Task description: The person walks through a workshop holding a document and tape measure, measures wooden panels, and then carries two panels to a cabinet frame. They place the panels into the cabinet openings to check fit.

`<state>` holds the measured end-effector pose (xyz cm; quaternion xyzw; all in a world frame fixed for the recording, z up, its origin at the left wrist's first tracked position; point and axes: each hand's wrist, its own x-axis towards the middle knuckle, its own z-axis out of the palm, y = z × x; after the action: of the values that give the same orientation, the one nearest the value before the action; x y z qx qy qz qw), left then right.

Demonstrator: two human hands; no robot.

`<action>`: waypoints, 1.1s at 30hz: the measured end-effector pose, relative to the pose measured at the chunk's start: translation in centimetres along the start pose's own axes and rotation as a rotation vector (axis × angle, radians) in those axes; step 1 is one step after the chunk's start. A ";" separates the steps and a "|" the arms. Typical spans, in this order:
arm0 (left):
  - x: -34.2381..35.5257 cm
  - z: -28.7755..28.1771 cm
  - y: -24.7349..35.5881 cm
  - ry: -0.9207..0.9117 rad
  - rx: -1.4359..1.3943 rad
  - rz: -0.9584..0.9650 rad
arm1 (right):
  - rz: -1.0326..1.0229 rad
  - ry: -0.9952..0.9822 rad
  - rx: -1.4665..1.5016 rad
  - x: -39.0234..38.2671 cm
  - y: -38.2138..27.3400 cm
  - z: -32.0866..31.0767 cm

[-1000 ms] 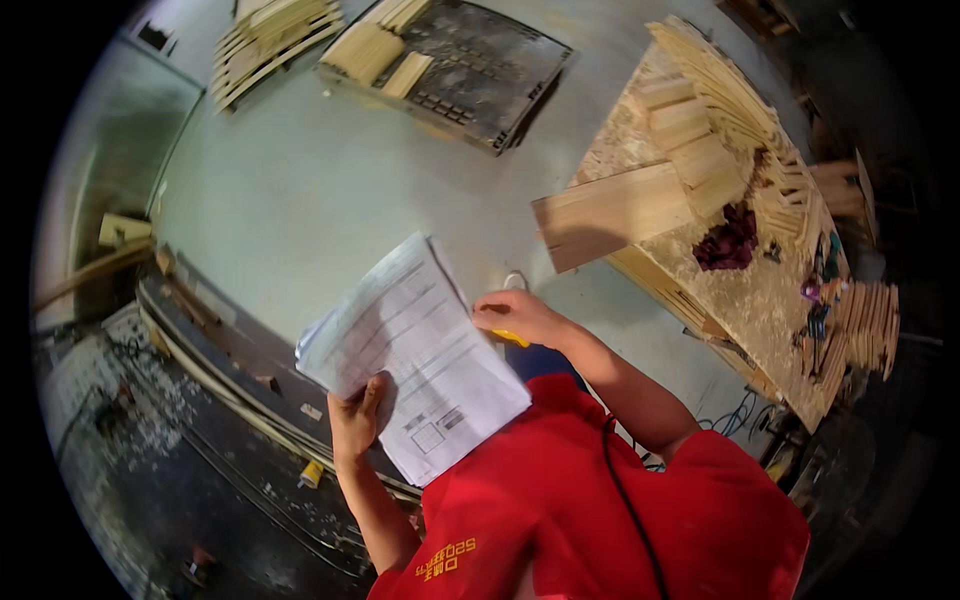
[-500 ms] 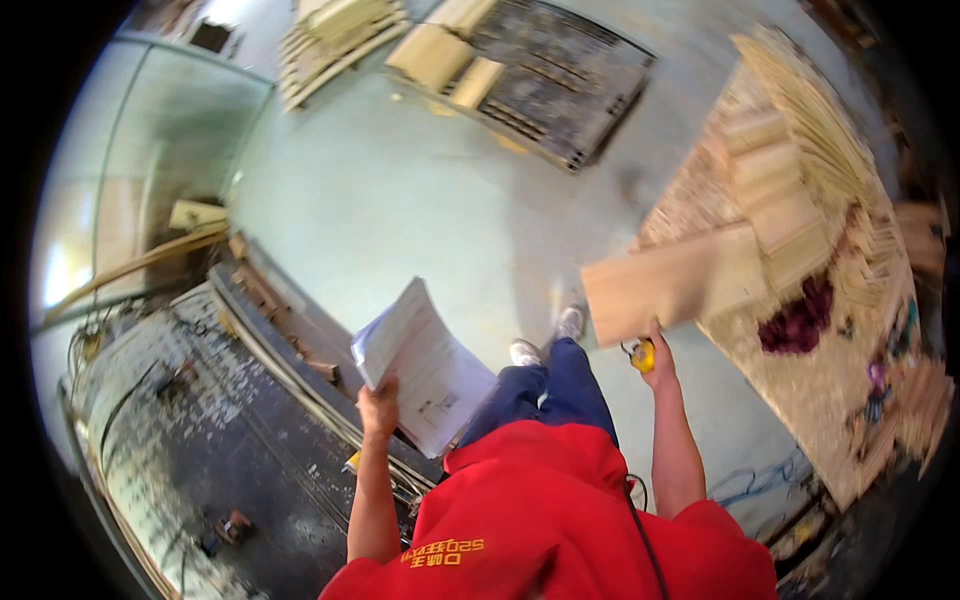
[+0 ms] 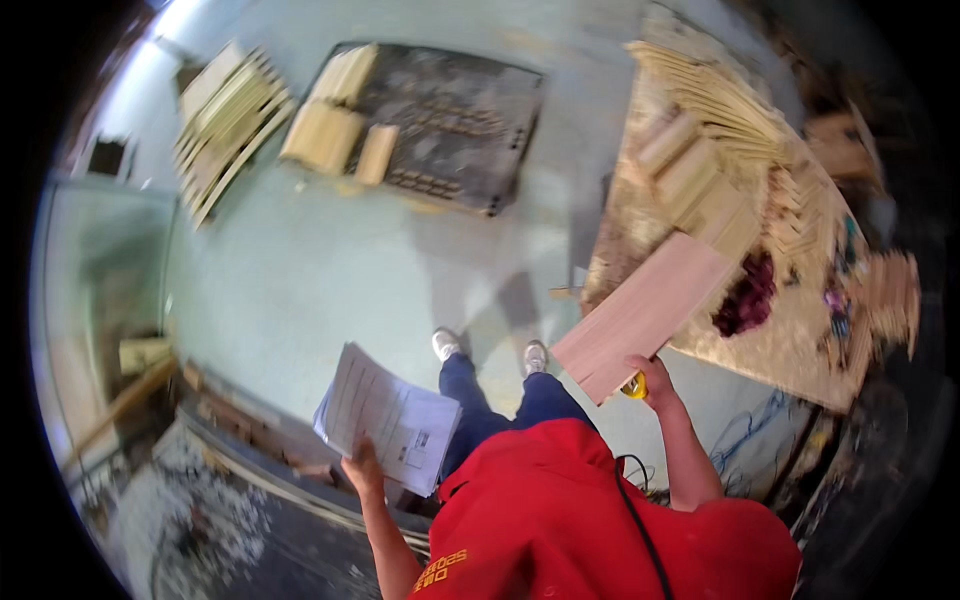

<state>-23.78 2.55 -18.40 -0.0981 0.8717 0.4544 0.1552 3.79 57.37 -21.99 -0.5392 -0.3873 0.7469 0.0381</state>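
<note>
A sheaf of printed papers (image 3: 385,412) hangs fanned at its edges in my left hand (image 3: 364,468), whose fingers are closed on its lower side. My right hand (image 3: 655,382) grips the near edge of a reddish wooden board (image 3: 645,315). A yellow tape measure (image 3: 635,386) is tucked in the same hand, against the board's edge and partly hidden by the fingers. The board's near end sticks out past the chipboard tabletop (image 3: 775,368), while its far end overlaps boards there; I cannot tell whether it rests on them.
Stacked pale boards (image 3: 690,185) and a dark red cloth (image 3: 745,295) lie on the tabletop. Ahead on the floor is a black pallet (image 3: 450,120) bearing wood pieces, beside a slatted wood stack (image 3: 232,120). A dark machine bed (image 3: 250,530) stands at lower left; blue cords (image 3: 750,430) lie at right.
My view has swung right and my feet have shifted. The board has turned from nearly crosswise to slanting, its near end lower. Both hands keep their holds.
</note>
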 end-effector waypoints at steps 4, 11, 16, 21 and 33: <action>8.2 1.5 5.4 -0.088 0.041 0.006 | 0.085 0.360 -0.622 -0.8 -2.4 -2.4; 22.8 3.6 13.5 -0.260 0.045 0.153 | 0.219 0.574 -1.674 -0.5 -0.7 1.0; 30.3 6.3 19.2 -0.314 0.212 0.204 | 0.277 0.526 -1.855 4.2 -0.4 -0.1; 33.7 8.1 24.9 -0.168 0.364 0.169 | 0.387 0.432 -1.747 6.6 0.7 -2.2; 51.2 15.9 31.7 0.089 0.381 0.090 | 0.127 0.007 -0.486 23.4 -26.2 19.9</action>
<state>-78.52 32.10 -21.21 -0.0480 0.9514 0.2831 0.1116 -31.99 76.05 -21.49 -0.5586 -0.5205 0.6309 -0.1383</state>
